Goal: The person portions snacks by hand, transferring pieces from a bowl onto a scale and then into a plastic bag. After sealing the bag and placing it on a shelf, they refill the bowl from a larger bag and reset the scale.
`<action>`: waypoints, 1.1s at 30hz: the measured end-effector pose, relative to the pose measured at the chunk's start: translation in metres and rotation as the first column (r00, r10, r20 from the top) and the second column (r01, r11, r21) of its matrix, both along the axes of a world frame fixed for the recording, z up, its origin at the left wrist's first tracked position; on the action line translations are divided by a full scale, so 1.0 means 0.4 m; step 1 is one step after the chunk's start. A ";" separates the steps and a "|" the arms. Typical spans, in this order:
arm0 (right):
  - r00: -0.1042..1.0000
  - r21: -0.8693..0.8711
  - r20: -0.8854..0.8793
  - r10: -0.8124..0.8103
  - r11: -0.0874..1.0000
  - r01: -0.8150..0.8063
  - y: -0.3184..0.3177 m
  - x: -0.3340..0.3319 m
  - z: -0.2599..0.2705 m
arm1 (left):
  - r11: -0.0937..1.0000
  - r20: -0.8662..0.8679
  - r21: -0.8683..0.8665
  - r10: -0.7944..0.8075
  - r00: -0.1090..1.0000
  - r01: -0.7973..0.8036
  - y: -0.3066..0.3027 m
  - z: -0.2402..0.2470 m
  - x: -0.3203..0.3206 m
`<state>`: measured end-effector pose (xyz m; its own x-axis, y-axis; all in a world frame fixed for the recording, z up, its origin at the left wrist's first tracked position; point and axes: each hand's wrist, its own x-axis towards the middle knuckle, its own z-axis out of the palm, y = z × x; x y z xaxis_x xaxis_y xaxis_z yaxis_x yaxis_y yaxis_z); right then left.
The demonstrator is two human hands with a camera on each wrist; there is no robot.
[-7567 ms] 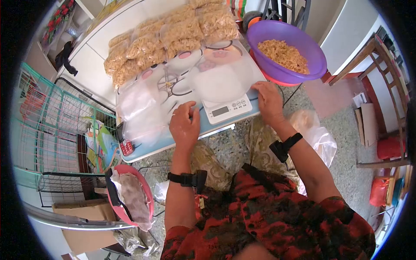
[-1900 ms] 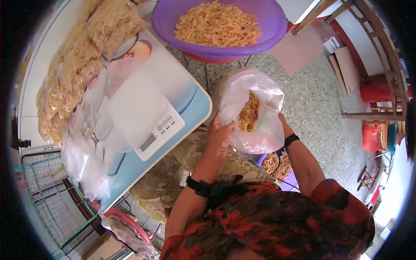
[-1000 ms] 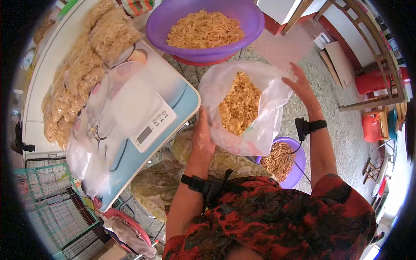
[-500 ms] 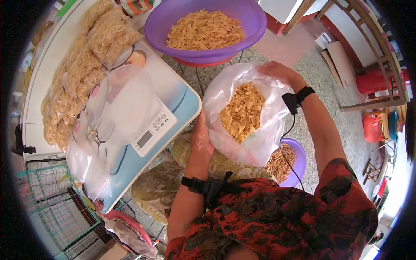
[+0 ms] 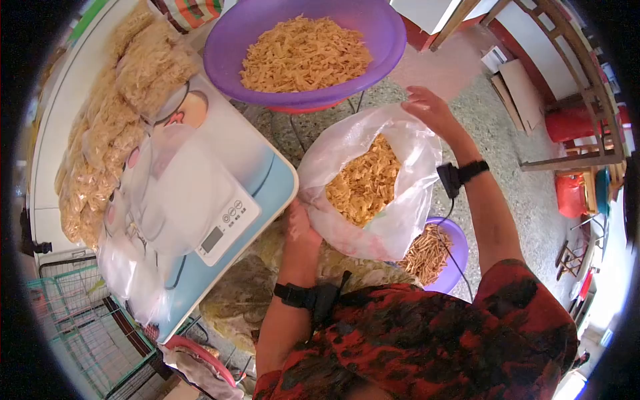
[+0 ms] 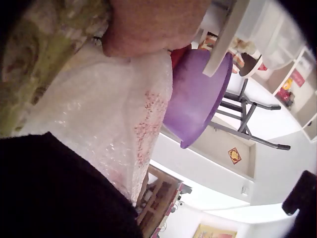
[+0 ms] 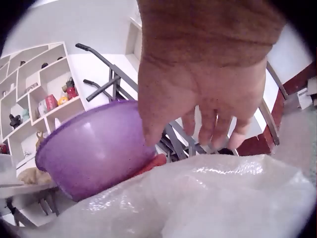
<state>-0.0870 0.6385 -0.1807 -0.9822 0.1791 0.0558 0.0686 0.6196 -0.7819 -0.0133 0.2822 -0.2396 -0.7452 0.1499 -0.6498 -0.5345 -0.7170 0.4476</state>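
A large translucent plastic bag point(image 5: 393, 230), its mouth wide, holds golden-brown dried strips point(image 5: 363, 180). My left hand point(image 5: 300, 223) rests against the bag's left side, close to the table edge; its fingers are hidden. From the left wrist view, the back of that hand lies along the bag's wall. My right hand point(image 5: 432, 113) is at the far right of the bag's rim, fingers extended. In the right wrist view its fingers hang loosely over the plastic, gripping nothing.
A purple basin point(image 5: 220, 67) of similar strips stands beyond the bag. The table point(image 5: 273, 193) at left carries a white kitchen scale point(image 5: 230, 230), stacked filled bags point(image 5: 100, 150) and thin plastic bags point(image 5: 130, 277). A smaller purple basin point(image 5: 457, 250) with brown sticks sits on the floor.
The right hand leaves the bag's side, swings out, returns to the far rim and now sits slightly off it. The bag's mouth is wider than 1.9 s ago. The left hand stays beside it.
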 end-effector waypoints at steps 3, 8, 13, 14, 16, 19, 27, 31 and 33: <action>0.956 0.325 -0.200 -0.216 0.905 0.273 0.005 0.125 0.053 | 0.997 -0.014 0.076 -0.021 1.000 0.022 0.003 0.004 -0.003; 0.769 -0.032 0.624 -0.137 0.979 0.200 -0.089 0.368 0.125 | 1.000 -0.119 0.001 -0.027 0.993 0.028 0.028 0.044 0.009; 0.559 -0.298 0.829 0.038 0.874 0.384 -0.188 0.440 0.060 | 0.998 -0.098 -0.029 -0.050 0.994 0.048 0.046 0.127 0.027; 0.595 -0.341 0.802 0.041 0.850 0.401 -0.195 0.444 0.030 | 0.998 -0.111 -0.040 -0.059 0.992 0.055 0.045 0.130 0.035; 0.674 -0.435 0.737 0.045 0.795 0.423 -0.212 0.433 0.003 | 0.997 -0.190 -0.017 -0.082 0.978 0.081 0.037 0.124 0.051; 0.868 -0.714 0.496 0.015 0.576 0.398 -0.225 0.423 -0.061 | 0.993 -0.315 0.057 -0.078 0.946 0.101 0.021 0.118 0.057; 0.868 -0.871 0.469 -0.161 -0.248 0.425 -0.160 0.486 -0.118 | 0.984 -0.379 0.130 -0.067 0.923 0.125 -0.033 0.057 0.068; 0.828 -0.858 0.491 -0.272 -0.314 0.406 -0.185 0.524 -0.158 | 0.981 -0.311 0.167 -0.045 0.949 0.101 -0.038 0.042 0.073; 0.812 -0.858 0.493 -0.312 -0.332 0.393 -0.185 0.534 -0.169 | 0.983 -0.317 0.154 -0.051 0.947 0.104 -0.035 0.050 0.072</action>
<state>0.1267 0.5644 -0.2483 -0.7037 0.2963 -0.6458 -0.0381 -0.9233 -0.3821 0.0156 0.2682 -0.2195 -0.8876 0.3010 -0.3487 -0.4447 -0.7573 0.4782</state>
